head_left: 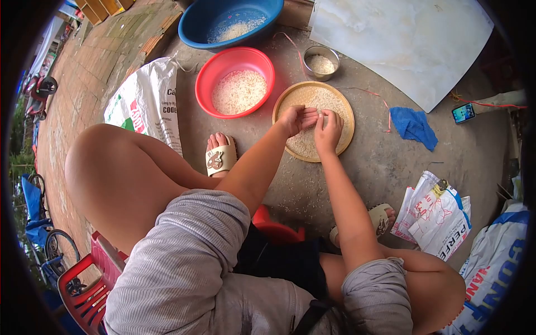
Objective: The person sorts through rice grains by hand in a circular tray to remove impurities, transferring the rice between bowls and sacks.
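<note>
A round woven tray (347, 146) with pale grains, which look like rice (329, 99), lies on the ground ahead of me. Over its middle, my left hand (298, 119) is palm up with its fingers stretched out. My right hand (329, 129) is beside it, fingertips pinched together close to the left fingers; anything between them is too small to make out. A red basin (240, 92) holding more grains stands to the left of the tray. Just behind the tray is a small metal bowl (321, 63) of grains.
Farther back are a blue basin (231, 23) with some grains and a pale marbled sheet (399, 47). A blue cloth (414, 127) and a phone (463, 113) are at the right. Printed sacks (148, 99) lie on both sides. A red chair (89, 279) stands at the lower left.
</note>
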Tool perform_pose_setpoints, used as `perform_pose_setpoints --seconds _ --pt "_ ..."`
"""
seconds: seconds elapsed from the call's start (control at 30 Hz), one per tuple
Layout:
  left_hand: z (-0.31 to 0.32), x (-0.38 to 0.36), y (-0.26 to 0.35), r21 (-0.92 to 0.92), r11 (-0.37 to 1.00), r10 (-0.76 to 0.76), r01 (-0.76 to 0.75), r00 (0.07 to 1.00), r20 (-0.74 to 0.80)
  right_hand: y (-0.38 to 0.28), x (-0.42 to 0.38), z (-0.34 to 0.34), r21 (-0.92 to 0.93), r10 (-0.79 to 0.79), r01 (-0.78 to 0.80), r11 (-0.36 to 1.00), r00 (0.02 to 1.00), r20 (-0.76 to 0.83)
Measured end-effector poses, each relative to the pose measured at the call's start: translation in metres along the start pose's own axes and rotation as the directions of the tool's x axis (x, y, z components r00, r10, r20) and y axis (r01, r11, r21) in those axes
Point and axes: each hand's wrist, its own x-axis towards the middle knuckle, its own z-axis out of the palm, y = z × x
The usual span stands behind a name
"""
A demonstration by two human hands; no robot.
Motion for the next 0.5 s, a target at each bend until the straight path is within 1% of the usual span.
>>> perform_pose_setpoints --seconds 0.07,0.1,0.17,0.2,0.33,0.4,0.43,0.5 --pt "-0.005 -0.002 0.003 -0.004 0.999 0.044 -0.045 0.995 -0.086 0.017 -0.009 -0.005 -0.095 0.032 -0.026 0.995 0.998 0.063" --pt "-0.007 -0.003 0.004 -0.005 0.999 0.045 -0.046 0.995 -0.087 0.022 -0.012 -0.010 -0.094 0.031 -0.025 0.995 0.998 0.063" --pt "-0.010 -0.005 0.005 -0.011 0.999 0.047 -0.049 0.994 -0.101 0.030 -0.020 -0.019 -0.254 -0.045 0.117 0.960 0.961 0.272" --pt "-0.009 -0.006 0.006 -0.013 0.999 0.047 -0.048 0.994 -0.102 0.032 -0.024 -0.020 -0.263 -0.054 0.141 0.955 0.949 0.312" --pt "-0.006 -0.005 0.004 -0.005 1.000 0.028 -0.029 0.996 -0.082 0.041 -0.028 -0.016 -0.287 0.008 0.097 0.953 0.939 0.345" --pt "-0.001 -0.004 0.002 0.007 1.000 0.027 -0.026 0.997 -0.076 0.042 -0.018 -0.010 -0.252 0.170 -0.071 0.965 0.903 0.394" --pt "0.002 -0.005 0.001 0.011 1.000 0.021 -0.020 0.998 -0.064 0.040 -0.014 -0.007 -0.253 0.169 -0.070 0.965 0.904 0.392" --pt "0.007 -0.004 0.000 0.015 1.000 0.015 -0.014 0.999 -0.052 0.031 -0.006 -0.001 -0.025 0.258 -0.262 0.965 0.926 0.276"
